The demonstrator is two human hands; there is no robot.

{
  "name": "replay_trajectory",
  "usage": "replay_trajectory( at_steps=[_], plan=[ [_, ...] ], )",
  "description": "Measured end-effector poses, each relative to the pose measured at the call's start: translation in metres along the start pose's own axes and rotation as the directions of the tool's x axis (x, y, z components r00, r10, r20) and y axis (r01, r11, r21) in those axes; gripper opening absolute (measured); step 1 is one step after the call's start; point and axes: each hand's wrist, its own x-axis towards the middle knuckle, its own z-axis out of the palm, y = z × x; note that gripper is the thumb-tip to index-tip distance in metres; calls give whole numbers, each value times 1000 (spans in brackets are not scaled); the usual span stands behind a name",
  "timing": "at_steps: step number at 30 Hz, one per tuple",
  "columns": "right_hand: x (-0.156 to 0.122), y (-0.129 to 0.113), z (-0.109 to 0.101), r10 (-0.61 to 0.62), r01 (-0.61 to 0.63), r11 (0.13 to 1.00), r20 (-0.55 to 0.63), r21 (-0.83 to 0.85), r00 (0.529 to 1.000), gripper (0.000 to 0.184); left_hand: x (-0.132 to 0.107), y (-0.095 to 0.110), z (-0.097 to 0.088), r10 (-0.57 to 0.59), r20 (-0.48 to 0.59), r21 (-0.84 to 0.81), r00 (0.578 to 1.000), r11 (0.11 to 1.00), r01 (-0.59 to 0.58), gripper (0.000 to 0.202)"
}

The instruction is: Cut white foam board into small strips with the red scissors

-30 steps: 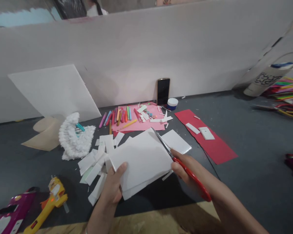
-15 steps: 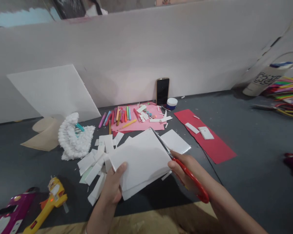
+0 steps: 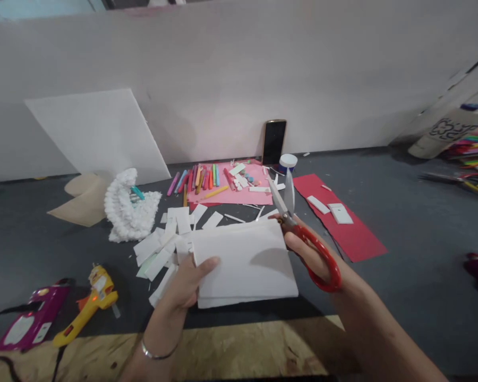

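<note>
My left hand [image 3: 193, 281] grips a stack of white paper sheets [image 3: 242, 265] by its left edge, thumb on top. The sheets are held above the dark table, tilted toward me. Red-handled scissors [image 3: 317, 260] are in my right hand [image 3: 306, 249], blades parted and pointing up and away, beyond the right corner of the paper. My right fingers are partly hidden behind the handles and the sheets. Cut white paper strips [image 3: 159, 260] lie in a loose pile left of my left hand. A few thin white offcuts [image 3: 235, 218] rest just behind the sheets.
At left lie a yellow glue gun [image 3: 91, 305], a purple device [image 3: 35, 318] with a cable and a fluffy white piece [image 3: 129, 212]. Coloured sticks [image 3: 203, 178] cover pink paper at the back. A phone [image 3: 274, 142] leans by a jar [image 3: 288, 163]. Red paper [image 3: 358, 233] lies right.
The scissors have come away from the paper's right edge and now point upward with blades spread. The sheets have turned nearly level with the table edge.
</note>
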Motion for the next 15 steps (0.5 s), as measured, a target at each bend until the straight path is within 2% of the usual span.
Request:
replay_trajectory(
  at_steps=[6,10,12,15],
  plan=[
    [0,-10,6,53,-53,995,2,-83,999,36,-8,3,7,-67,125,109,990,993,53,45],
    [-2,0,11,107,-112,992,-84,-62,991,35,-10,9,7,-26,125,99,992,995,14,45],
    [0,5,14,90,-101,993,-169,-61,982,34,-9,11,2,5,95,-6,995,1000,-4,51],
    [5,7,22,38,-41,999,-323,-4,946,32,-9,14,-7,-12,84,-264,996,964,34,71]
  ],
)
